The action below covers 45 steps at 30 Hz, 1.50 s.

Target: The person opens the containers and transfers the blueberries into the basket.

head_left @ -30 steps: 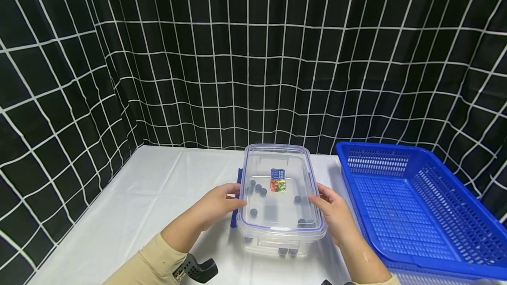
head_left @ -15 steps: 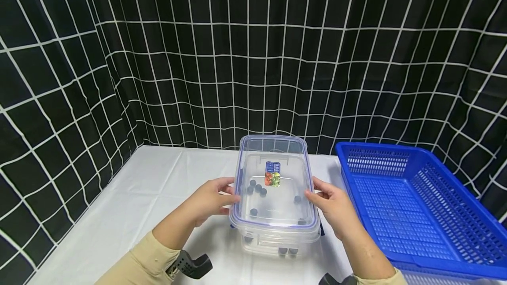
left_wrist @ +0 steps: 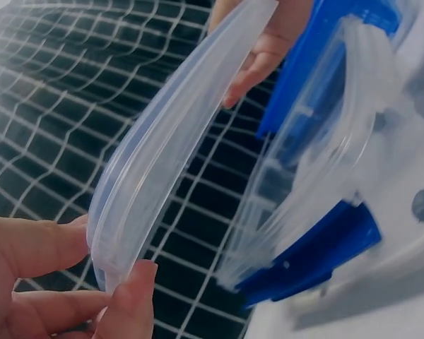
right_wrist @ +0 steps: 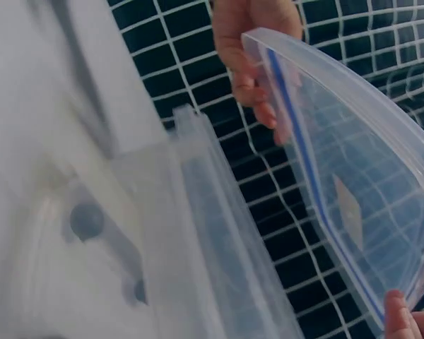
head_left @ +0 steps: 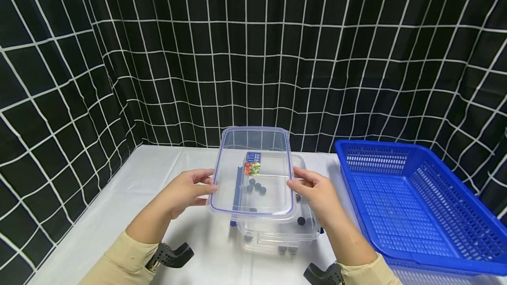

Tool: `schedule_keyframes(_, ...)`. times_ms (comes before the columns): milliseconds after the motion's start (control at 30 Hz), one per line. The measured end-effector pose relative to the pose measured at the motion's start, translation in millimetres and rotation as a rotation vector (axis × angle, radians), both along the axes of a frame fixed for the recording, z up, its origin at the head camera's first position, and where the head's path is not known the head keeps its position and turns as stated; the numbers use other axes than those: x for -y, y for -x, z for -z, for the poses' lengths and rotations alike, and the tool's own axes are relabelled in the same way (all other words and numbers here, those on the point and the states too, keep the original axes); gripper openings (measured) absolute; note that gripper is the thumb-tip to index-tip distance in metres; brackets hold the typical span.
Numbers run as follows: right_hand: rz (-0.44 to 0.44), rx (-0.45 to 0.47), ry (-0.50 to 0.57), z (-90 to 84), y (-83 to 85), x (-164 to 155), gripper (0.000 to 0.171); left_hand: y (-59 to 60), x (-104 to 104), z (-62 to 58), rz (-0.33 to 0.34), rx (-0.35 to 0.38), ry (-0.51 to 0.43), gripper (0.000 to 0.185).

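Observation:
Both hands hold a clear lid (head_left: 269,144) with a blue-violet seal and a fruit label, raised above a clear plastic container (head_left: 273,236). The left hand (head_left: 186,192) pinches the lid's left edge between thumb and fingers; the right hand (head_left: 317,192) pinches its right edge. In the left wrist view the lid (left_wrist: 169,148) is apart from the container, whose blue side latch (left_wrist: 314,254) hangs outward. Several small dark balls (head_left: 301,221) lie inside the container, some seen through the lid. The right wrist view shows the lid (right_wrist: 367,155) beside the container's rim (right_wrist: 219,212).
A large blue plastic basket (head_left: 400,210) stands to the right of the container on the white-covered table (head_left: 158,162). Black cloth (head_left: 261,47) with a white grid hangs behind and at the sides.
Both hands have lifted the lid off the container and carried it up and to the left. The container and its balls stay in place, with its right part now uncovered.

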State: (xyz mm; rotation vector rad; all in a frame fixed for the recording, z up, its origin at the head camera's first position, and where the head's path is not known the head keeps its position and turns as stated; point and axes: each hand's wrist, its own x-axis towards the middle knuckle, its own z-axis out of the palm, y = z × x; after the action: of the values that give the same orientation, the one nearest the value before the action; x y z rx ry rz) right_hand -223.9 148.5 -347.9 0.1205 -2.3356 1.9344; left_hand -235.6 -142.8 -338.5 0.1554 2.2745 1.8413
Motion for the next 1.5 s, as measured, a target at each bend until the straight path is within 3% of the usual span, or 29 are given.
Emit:
schedule_keyframes(400, -0.031, -0.040, 0.169, 2.4, 11.1, 51.1, 0.041, -3.3, 52.3, -10.3, 0.016, -0.034, 0.036, 0.058)
schedule_keyframes(667, -0.059, -0.026, 0.169, 4.8, 7.7, 83.9, 0.042, -13.7, 88.5, -11.7, 0.049, -0.009, 0.079, 0.063)
schedule_keyframes(933, -0.172, -0.004, 0.172, 6.1, 1.0, 108.9, 0.051, -22.0, 118.8, -12.1, 0.038, -0.011, 0.082, 0.067)
schedule_keyframes(1500, -0.161, 0.004, 0.101, 17.1, -2.7, 163.9, 0.058, -21.1, 172.8, 9.6, 0.003, 0.063, 0.056, 0.064)
